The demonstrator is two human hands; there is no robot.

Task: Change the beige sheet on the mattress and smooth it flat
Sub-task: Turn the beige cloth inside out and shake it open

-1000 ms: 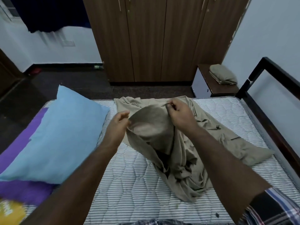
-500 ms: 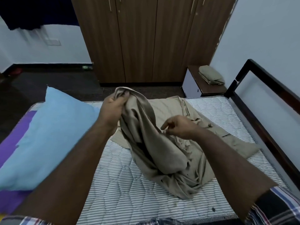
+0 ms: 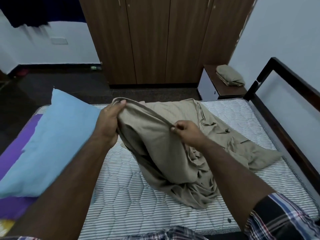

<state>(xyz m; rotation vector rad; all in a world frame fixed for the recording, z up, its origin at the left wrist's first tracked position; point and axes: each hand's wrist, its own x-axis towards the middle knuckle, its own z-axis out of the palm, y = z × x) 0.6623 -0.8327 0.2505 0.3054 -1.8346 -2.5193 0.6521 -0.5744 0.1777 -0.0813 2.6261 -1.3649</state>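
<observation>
A crumpled beige sheet (image 3: 174, 153) lies bunched in the middle of the bare striped mattress (image 3: 131, 201). My left hand (image 3: 110, 118) grips a raised fold of it at the upper left, lifting that part off the mattress. My right hand (image 3: 187, 131) pinches the sheet's edge a little lower and to the right, so a taut hem runs between the two hands. The rest of the sheet trails flat toward the right side of the mattress.
A light blue pillow (image 3: 52, 144) lies on a purple cloth (image 3: 12, 153) at the mattress's left. A dark bed frame (image 3: 284, 94) runs along the right. A bedside table (image 3: 223, 84) with a folded beige cloth (image 3: 229, 77) stands beyond, by a brown wardrobe (image 3: 164, 40).
My left hand lifted the sheet's fold up and to the left. My right hand let go of the top, dropped, then took the sheet's edge in a pinch.
</observation>
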